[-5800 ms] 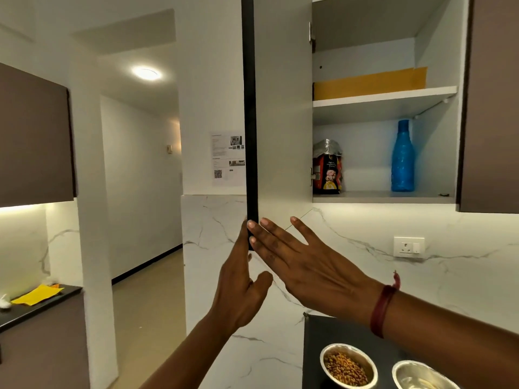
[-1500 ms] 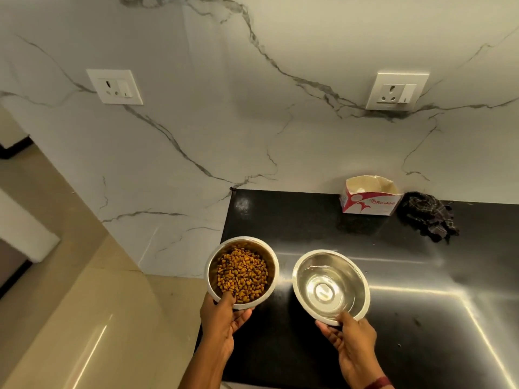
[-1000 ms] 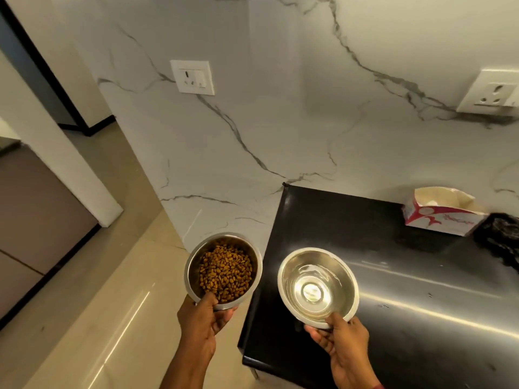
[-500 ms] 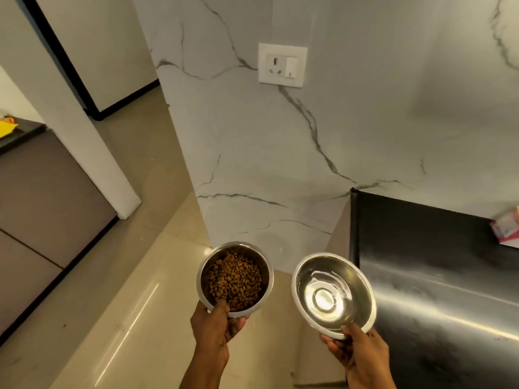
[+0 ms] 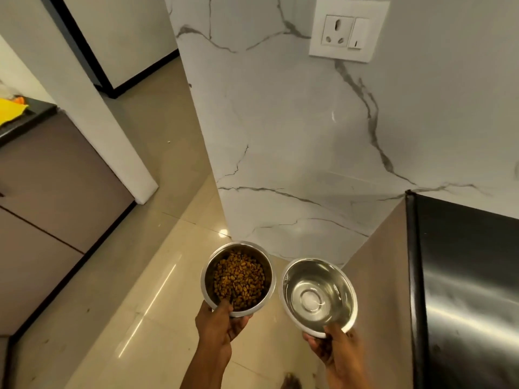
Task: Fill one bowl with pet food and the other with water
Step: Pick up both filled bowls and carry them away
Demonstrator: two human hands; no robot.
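Observation:
A steel bowl (image 5: 207, 276) holding brown pet food kibble (image 5: 240, 279) is gripped by my left hand (image 5: 217, 325), thumb over the near rim and fingers under the base. Beside it on the right, a second steel bowl (image 5: 320, 294) with clear water in its bottom is held by my right hand (image 5: 335, 352), thumb on the near rim. Both bowls are in the air over the beige tiled floor (image 5: 157, 290), left of the black counter (image 5: 466, 276). The two bowls are close together but do not touch.
A white marble wall panel (image 5: 295, 136) with a socket (image 5: 348, 30) rises ahead. The counter's brown side panel (image 5: 379, 276) is just right of the bowls. At the left stand brown cabinets (image 5: 50, 197), a white pillar (image 5: 92, 113) and a yellow cloth (image 5: 9, 112).
Both bowls were lifted off the black counter and carried left, now over the floor. My view has swung left and down. The grips on the bowls are unchanged.

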